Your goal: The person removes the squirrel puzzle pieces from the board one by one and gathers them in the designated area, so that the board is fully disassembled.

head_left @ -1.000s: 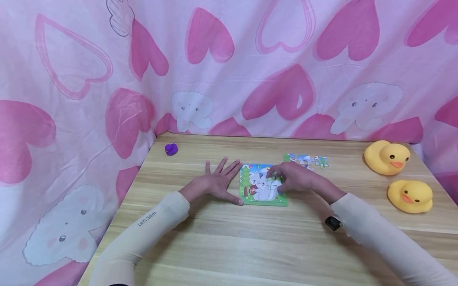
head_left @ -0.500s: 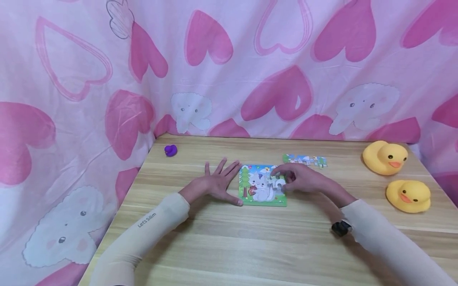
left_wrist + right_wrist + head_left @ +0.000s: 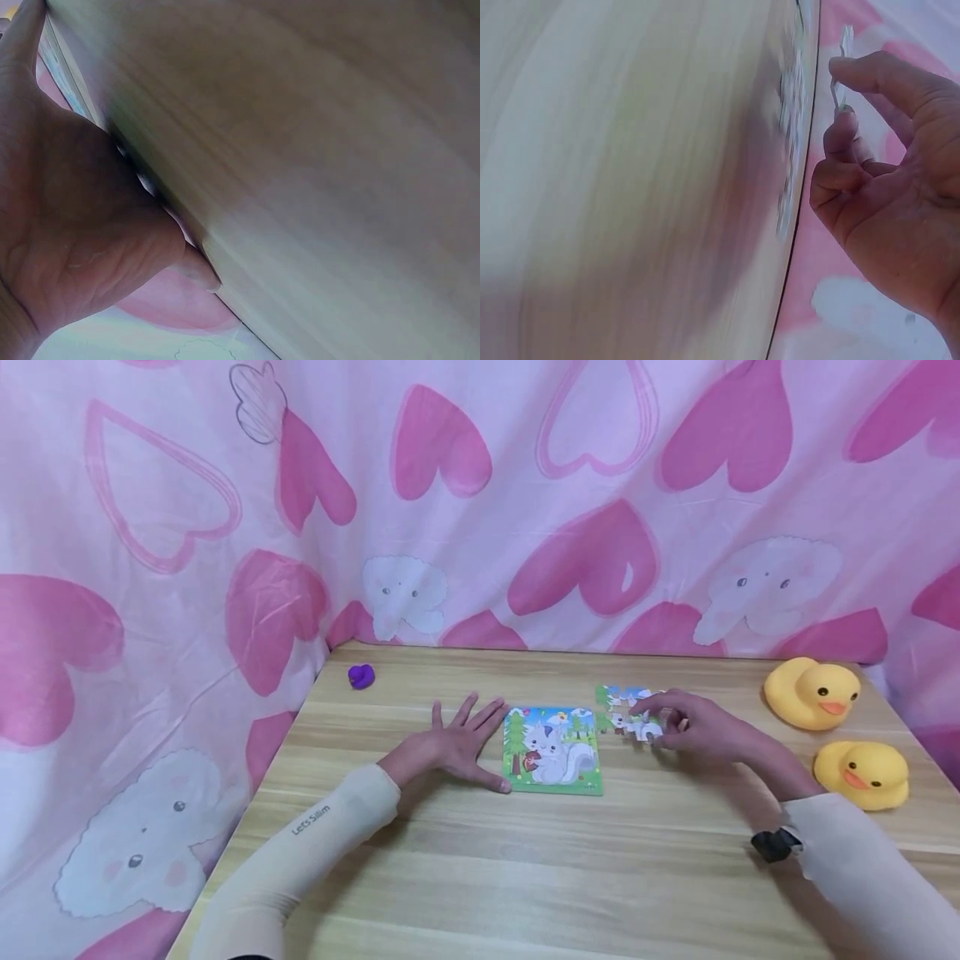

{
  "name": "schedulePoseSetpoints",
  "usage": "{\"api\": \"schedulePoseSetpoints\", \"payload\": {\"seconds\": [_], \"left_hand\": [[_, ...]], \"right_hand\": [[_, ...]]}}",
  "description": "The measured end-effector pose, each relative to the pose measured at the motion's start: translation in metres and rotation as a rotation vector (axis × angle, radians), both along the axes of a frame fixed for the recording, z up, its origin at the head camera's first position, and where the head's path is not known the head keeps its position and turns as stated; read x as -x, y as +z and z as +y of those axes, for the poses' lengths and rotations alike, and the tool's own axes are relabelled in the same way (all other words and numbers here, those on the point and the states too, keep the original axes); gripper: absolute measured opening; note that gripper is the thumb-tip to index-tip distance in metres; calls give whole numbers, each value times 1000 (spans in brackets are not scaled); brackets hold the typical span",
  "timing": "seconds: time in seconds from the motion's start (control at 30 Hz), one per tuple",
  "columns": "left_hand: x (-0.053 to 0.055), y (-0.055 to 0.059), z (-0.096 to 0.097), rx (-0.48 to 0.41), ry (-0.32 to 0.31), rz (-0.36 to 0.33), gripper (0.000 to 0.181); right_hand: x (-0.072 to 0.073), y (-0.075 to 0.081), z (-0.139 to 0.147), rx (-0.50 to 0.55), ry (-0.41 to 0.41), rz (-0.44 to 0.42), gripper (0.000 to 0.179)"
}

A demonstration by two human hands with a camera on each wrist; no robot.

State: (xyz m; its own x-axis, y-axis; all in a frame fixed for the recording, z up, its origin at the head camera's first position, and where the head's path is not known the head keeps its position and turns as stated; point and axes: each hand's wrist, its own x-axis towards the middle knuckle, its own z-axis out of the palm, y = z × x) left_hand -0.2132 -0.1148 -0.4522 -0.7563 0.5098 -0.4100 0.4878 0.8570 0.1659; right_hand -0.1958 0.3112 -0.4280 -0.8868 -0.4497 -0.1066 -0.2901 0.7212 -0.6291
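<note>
A flat square puzzle board (image 3: pixel 551 752) with a white squirrel picture lies mid-table. My left hand (image 3: pixel 459 747) rests on the table at its left, fingers spread, the thumb tip at the board's lower left corner. To the right of the board, my right hand (image 3: pixel 701 727) pinches a puzzle piece (image 3: pixel 841 75) between thumb and fingers, raised above the tabletop in the right wrist view. In the head view the held piece overlaps the loose puzzle pieces (image 3: pixel 617 697) behind the hand, which partly covers them. The left wrist view shows the left palm (image 3: pixel 82 202) close against the table.
Two yellow rubber ducks (image 3: pixel 813 693) sit at the right side of the wooden table (image 3: pixel 525 877). A small purple duck (image 3: pixel 362 676) stands at the back left. A pink heart-patterned curtain (image 3: pixel 465 552) hangs behind and along the left side.
My right hand has moved right, off the puzzle board, carrying the piece toward the loose pieces. The board's right part is uncovered now. The left hand has stayed in place.
</note>
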Motion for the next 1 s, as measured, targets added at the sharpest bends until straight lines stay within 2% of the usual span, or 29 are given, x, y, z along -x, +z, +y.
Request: {"api": "schedulePoseSetpoints", "payload": {"seconds": [0.2,0.37,0.6,1.0], "left_hand": [[0,1,-1,-10,13,-14,136],[-1,1,0,-5,4,-5,136],[-1,1,1,0,-2,-2,135],[-1,0,0,-1,-2,-3,136]], "right_hand": [[0,1,24,-83,-42,80,49],[0,0,36,-137,-70,108,50],[3,-4,40,-168,-67,90,49],[7,-10,42,-158,-78,28,50]]}}
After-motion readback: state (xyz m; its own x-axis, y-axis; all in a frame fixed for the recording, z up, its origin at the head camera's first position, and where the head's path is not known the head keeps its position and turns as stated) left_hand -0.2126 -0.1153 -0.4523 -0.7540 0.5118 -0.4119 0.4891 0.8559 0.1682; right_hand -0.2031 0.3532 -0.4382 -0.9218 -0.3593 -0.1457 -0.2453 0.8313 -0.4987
